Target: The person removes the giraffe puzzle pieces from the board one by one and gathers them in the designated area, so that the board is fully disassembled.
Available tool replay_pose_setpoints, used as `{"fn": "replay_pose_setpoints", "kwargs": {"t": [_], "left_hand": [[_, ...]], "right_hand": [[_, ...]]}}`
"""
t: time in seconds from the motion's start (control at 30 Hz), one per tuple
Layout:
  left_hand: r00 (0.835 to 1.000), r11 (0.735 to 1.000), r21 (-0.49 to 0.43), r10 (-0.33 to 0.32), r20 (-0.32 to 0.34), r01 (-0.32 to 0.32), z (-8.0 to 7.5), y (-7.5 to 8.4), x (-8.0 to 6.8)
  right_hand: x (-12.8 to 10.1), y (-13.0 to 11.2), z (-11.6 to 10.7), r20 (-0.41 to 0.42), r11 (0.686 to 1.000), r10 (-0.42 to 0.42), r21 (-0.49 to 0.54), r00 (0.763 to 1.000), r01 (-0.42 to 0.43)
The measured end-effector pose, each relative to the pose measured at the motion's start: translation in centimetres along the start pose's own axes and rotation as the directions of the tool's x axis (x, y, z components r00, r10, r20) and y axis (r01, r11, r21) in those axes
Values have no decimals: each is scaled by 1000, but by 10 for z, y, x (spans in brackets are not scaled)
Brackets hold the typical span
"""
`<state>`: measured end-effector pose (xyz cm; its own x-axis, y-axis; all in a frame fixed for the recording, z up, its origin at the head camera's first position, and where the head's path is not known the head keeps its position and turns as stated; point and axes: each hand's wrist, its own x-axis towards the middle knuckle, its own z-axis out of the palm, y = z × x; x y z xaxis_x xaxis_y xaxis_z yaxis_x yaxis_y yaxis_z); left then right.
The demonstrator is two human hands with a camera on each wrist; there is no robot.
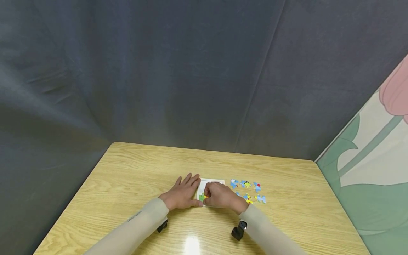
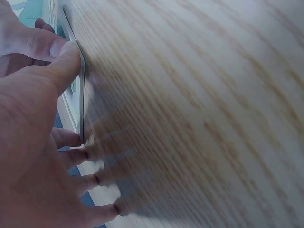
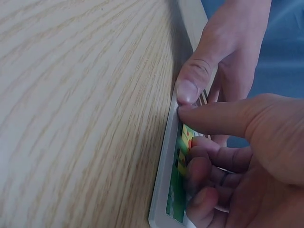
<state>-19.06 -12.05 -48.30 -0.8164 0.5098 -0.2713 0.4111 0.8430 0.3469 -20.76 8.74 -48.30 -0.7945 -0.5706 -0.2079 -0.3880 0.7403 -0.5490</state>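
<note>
Left hand: the left hand [image 1: 182,194] is being laid flat on the worktop [image 1: 134,177], fingers straight and spread, with the thumb being pressed against the left edge of the puzzle tray [image 1: 220,182]. By judgement, the tray is being kept from sliding in this way.

Right hand: the right hand [image 1: 221,195] is being curled over the tray, and a green and yellow puzzle piece [image 1: 202,197] is being pinched under its fingertips [image 3: 202,171] at the near left corner. In the right wrist view the piece is being held low against the board, seemingly so that it can be fitted there.

Puzzle tray: the white tray [image 3: 164,175] is lying flat on the worktop between both hands, mostly covered by the right hand.

Loose pieces: several blue and yellow loose pieces [image 1: 248,191] are lying in two short rows just beside the tray on its right, apart from both hands.

Surroundings: a grey curtain [image 1: 191,71] is hanging behind the worktop, and a flower-patterned panel [image 1: 376,159] is standing at the right.

In the way: the tray's inside is being hidden by the right hand, so how many pieces are already lying in it cannot be told.
</note>
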Motion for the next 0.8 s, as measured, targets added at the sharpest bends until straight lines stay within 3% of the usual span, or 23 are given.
{"fn": "replay_pose_setpoints", "kwargs": {"t": [0.3,0.67,0.8], "left_hand": [[1000,1000,14,1,-2,-1,3,-2,0],[1000,1000,7,-4,0,4,4,-2,2],[1000,1000,1,-4,-3,4,2,-1,2]], "right_hand": [[-1,0,2,-2,997,-19,73,1000,19],[2,0,2,4,998,-55,23,998,55],[1,0,-1,12,997,-62,49,998,61]]}}
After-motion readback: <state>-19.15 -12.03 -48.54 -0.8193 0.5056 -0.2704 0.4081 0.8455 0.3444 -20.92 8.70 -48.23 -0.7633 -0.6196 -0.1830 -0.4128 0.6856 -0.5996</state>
